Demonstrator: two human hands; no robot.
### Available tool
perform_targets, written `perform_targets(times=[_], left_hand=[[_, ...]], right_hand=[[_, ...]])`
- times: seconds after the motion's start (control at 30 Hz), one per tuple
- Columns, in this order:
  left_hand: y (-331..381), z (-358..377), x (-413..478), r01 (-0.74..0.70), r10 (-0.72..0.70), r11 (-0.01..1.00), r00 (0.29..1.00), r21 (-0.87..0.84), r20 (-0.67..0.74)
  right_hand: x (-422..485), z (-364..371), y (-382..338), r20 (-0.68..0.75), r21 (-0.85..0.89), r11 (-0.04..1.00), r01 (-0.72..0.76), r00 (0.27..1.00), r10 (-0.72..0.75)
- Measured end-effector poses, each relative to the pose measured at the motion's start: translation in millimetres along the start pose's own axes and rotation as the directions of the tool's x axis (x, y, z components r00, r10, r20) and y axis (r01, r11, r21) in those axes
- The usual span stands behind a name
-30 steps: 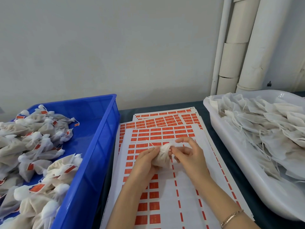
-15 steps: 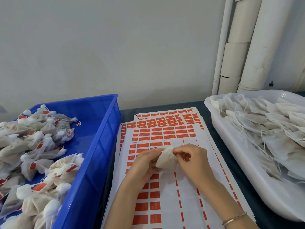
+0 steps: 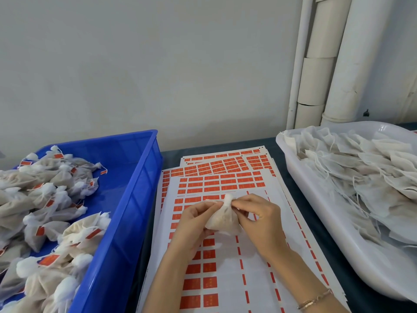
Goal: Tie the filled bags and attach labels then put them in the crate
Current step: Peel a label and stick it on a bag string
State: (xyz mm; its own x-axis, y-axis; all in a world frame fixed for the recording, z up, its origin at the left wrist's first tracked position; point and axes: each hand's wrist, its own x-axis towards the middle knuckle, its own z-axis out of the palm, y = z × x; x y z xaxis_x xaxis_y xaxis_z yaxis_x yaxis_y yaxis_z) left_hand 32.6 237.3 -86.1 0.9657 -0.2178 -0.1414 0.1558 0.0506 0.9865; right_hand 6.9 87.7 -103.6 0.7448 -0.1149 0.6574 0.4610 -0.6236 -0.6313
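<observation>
Gauze bag (image 3: 222, 222) partly behind right hand (image 3: 262, 224)

Both forearms are held angled inward, meeting above the desk. The left hand (image 3: 194, 222) is curled, fingers and thumb closed round the side of a small bag (image 3: 222, 221). The right hand (image 3: 262, 222) is set opposite, knuckles up, fingers pinched at the bag's gathered neck (a thin bracelet (image 3: 314, 301) is worn on that wrist).
</observation>
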Motion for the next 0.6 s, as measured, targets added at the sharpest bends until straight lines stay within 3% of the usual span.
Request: perform_targets(times=[0.33, 0.6], left_hand=[[-2.5, 1.7, 0.9, -0.008, 0.007, 0.999, 1.0, 0.05, 0.023], [-4.4, 5.2, 4.4, 0.027, -0.023, 0.998, 0.998, 0.052, -0.066]], right_hand=[[-1.6, 3.5, 1.2, 0.017, 0.026, 0.998, 0.057, 0.998, -0.058], [-6.1, 11.6, 4.2, 0.204, 0.012, 0.998, -0.069, 0.977, 0.065]])
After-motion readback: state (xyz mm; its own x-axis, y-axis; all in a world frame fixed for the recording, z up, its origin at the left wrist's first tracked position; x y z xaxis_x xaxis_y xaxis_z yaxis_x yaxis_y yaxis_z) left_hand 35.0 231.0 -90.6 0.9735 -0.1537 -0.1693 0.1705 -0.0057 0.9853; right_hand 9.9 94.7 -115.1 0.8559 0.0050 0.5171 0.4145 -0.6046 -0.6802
